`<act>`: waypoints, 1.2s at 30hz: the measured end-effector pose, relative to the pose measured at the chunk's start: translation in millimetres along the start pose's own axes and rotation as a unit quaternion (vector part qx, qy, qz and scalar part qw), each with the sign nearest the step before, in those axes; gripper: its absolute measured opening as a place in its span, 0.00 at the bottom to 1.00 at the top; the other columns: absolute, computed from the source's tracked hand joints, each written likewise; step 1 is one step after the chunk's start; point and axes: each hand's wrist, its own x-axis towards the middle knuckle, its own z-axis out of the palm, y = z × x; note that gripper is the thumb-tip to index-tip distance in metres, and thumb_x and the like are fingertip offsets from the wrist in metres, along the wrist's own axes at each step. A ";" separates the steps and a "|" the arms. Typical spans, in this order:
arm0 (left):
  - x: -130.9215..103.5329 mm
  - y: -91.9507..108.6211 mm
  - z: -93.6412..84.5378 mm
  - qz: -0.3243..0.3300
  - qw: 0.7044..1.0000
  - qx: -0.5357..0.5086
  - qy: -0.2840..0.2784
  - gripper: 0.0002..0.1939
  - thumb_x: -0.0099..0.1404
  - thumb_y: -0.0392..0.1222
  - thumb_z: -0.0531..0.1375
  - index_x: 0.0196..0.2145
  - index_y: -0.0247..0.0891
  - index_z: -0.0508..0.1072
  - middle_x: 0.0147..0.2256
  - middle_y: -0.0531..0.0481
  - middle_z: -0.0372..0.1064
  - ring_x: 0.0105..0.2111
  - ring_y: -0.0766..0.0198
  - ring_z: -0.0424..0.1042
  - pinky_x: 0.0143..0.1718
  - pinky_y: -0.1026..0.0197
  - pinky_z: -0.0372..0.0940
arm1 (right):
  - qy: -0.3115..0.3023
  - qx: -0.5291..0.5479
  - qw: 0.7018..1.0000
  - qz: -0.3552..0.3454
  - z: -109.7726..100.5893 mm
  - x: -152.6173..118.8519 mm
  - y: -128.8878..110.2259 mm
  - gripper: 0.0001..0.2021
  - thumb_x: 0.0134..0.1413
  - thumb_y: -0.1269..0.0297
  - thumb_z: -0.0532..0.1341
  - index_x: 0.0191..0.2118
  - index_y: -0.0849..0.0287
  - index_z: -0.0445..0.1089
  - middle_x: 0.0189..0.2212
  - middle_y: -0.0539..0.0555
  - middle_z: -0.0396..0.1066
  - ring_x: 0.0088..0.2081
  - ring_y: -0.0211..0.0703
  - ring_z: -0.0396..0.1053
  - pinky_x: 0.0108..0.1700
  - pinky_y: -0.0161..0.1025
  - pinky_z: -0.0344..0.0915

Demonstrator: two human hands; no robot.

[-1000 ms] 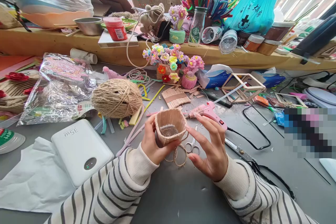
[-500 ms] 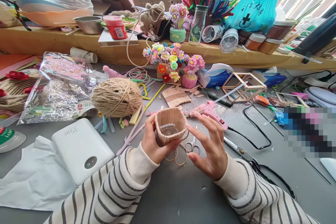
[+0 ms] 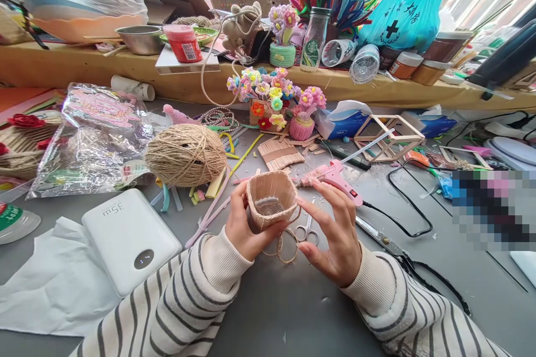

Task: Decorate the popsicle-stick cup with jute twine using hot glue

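Note:
A small tan cup [image 3: 271, 201] with a twine-edged rim is tilted so that its inside shows. My left hand [image 3: 248, 231] is wrapped round its left side and underside. Beside the cup's right edge is my right hand [image 3: 335, 234], fingers spread, with a fingertip at or very near the rim; nothing is gripped in it. A loop of twine [image 3: 288, 246] hangs below the cup. Just behind my right hand lie small scissors [image 3: 307, 231] and a pink glue gun [image 3: 333, 177]. The large twine ball [image 3: 187, 156] rests to the left of the cup.
A white power bank [image 3: 132, 240] lies on the left. Large black-handled scissors [image 3: 402, 256] are by my right sleeve. Wooden sticks [image 3: 280, 154], a wooden frame [image 3: 389, 138] and yarn flowers [image 3: 274, 95] stand or lie further back, below a crowded ledge [image 3: 176, 87].

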 end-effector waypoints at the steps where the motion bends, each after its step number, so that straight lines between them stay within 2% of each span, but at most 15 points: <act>1: -0.3 -0.4 0.0 -0.002 1.000 0.001 0.000 0.39 0.50 0.52 0.66 0.53 0.40 0.50 0.51 0.37 0.58 0.49 0.50 0.68 0.50 0.47 0.65 | 0.001 0.001 1.000 0.000 0.1 -0.3 0.1 0.25 0.60 0.51 0.48 0.57 0.59 0.60 0.58 0.63 0.56 0.58 0.56 0.55 0.58 0.56 0.54; 5: -1.0 -0.5 0.9 0.000 1.000 -0.007 0.022 0.39 0.50 0.54 0.65 0.53 0.39 0.52 0.51 0.38 0.59 0.49 0.50 0.68 0.50 0.48 0.65 | 0.010 -0.006 1.000 -0.003 0.3 -1.2 -0.1 0.25 0.60 0.52 0.48 0.58 0.60 0.58 0.57 0.64 0.56 0.58 0.56 0.55 0.58 0.55 0.55; 9: -0.5 0.6 1.4 -0.002 1.000 -0.004 0.014 0.39 0.50 0.54 0.66 0.53 0.38 0.51 0.50 0.36 0.59 0.49 0.49 0.67 0.50 0.45 0.64 | 0.005 -0.018 1.000 -0.014 0.4 -1.2 -0.7 0.24 0.60 0.52 0.48 0.54 0.61 0.63 0.57 0.63 0.55 0.57 0.55 0.55 0.58 0.53 0.54; 19: -2.7 -4.8 1.9 -0.001 1.000 0.009 0.018 0.40 0.50 0.55 0.66 0.53 0.38 0.51 0.49 0.36 0.58 0.51 0.45 0.65 0.51 0.41 0.62 | 0.002 -0.023 1.000 -0.014 0.7 -1.5 -0.6 0.23 0.60 0.53 0.48 0.53 0.62 0.65 0.57 0.64 0.54 0.57 0.57 0.55 0.58 0.54 0.54; 36: -2.3 -6.9 4.5 0.013 1.000 0.008 0.024 0.40 0.51 0.58 0.64 0.53 0.38 0.51 0.50 0.35 0.58 0.50 0.46 0.66 0.49 0.40 0.63 | 0.008 -0.024 0.999 -0.018 2.2 -2.0 -0.2 0.22 0.59 0.54 0.51 0.53 0.62 0.63 0.57 0.65 0.53 0.57 0.57 0.54 0.58 0.54 0.54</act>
